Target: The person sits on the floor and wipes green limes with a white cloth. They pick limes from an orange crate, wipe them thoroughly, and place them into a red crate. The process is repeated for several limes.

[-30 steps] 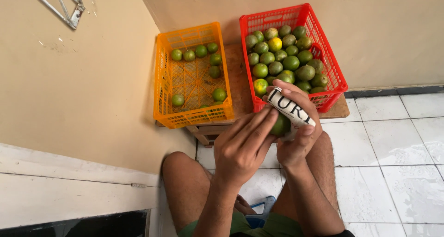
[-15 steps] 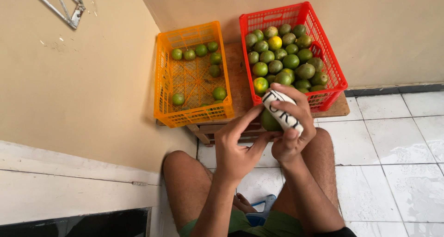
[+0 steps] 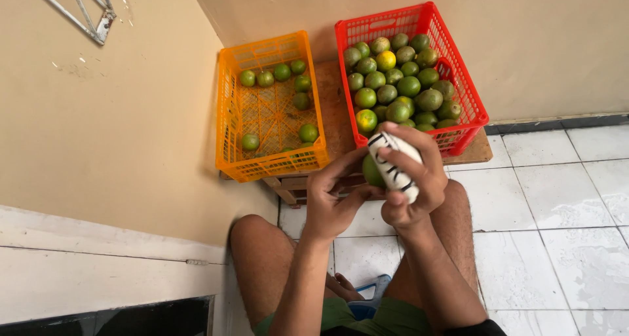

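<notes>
My left hand (image 3: 333,202) cups a green citrus fruit (image 3: 372,172) from below and the left. My right hand (image 3: 416,182) presses a white cloth with black marks (image 3: 395,168) against the fruit's right side. Both hands are held over my bare knees, just in front of a low wooden stand (image 3: 334,116). On the stand sit an orange crate (image 3: 269,154) holding several green fruits and a red crate (image 3: 458,80) heaped with green fruits and a couple of yellowish ones. Most of the held fruit is hidden by the cloth and fingers.
A beige wall (image 3: 98,126) rises on the left and behind the crates. White floor tiles (image 3: 557,205) spread to the right. A metal bracket (image 3: 78,8) is fixed high on the left wall. Below my knees lies a blue sandal (image 3: 373,290).
My left hand has slid from covering the fruit's top to cupping it underneath. The cloth in my right hand has turned from lying across to standing more upright against the fruit.
</notes>
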